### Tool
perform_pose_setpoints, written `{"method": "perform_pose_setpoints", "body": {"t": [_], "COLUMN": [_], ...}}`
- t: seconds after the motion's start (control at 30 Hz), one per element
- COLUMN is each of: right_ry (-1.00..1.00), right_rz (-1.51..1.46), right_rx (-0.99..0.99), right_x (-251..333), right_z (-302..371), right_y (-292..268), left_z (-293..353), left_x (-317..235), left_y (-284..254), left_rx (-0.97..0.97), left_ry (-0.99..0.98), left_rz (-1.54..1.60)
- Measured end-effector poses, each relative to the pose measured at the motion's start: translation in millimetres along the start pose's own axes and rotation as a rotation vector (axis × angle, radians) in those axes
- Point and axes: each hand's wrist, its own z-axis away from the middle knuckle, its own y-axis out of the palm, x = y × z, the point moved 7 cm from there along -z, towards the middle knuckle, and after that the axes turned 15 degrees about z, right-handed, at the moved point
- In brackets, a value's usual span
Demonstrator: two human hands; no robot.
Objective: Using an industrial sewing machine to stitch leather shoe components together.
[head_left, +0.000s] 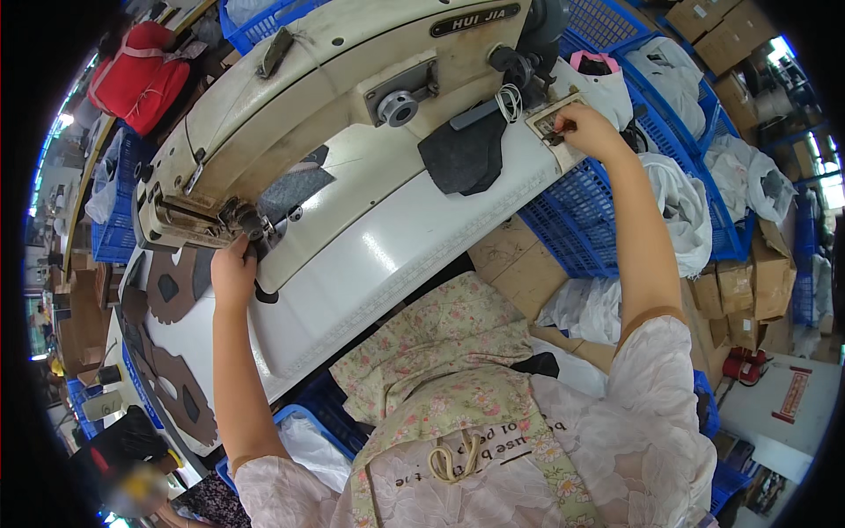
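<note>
A cream industrial sewing machine [290, 114] stands across the white table [370, 246]. My left hand [233, 273] is at its needle end, fingers closed beside the presser foot [255, 224]; what they grip, if anything, is hidden. At the table's right end, my right hand [588, 132] pinches something small and dark over a shallow beige tray [547, 123]. Dark grey cut pieces [462, 154] lie stacked left of that tray. Another grey piece [297, 189] rests behind the needle. Brown cut pieces with holes [172, 290] spread to the left of my left hand.
Blue plastic crates [576, 220] with white bags [673, 207] stand right of the table. Cardboard boxes [748, 273] are stacked farther right. A red bundle [141, 79] sits at the far left. Another person's arm [172, 515] shows at the lower left.
</note>
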Motion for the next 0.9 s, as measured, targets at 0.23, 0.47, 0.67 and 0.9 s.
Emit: {"method": "perform_pose_setpoints", "body": {"t": [0.23,0.47,0.67,0.9], "right_ry": [-0.026,0.127,0.276,-0.128], "right_rz": [0.045,-0.351,-1.113,-1.406], "right_rx": [0.059,-0.024,-0.416,0.224], "right_x": [-10,-33,81,385], "right_z": [3,9,28,46], "right_y": [0,8,-33,10], "left_z": [-5,-5,-1,-10], "left_x": [-16,-13,-26,-11], "left_y": [-10,-7,-11,-2], "left_rx": [-0.053,0.036,-0.055,-0.136], "left_ry": [0.212,0.127,0.191,0.203], "left_rz": [-0.056,-0.042,-0.084,-0.071]}}
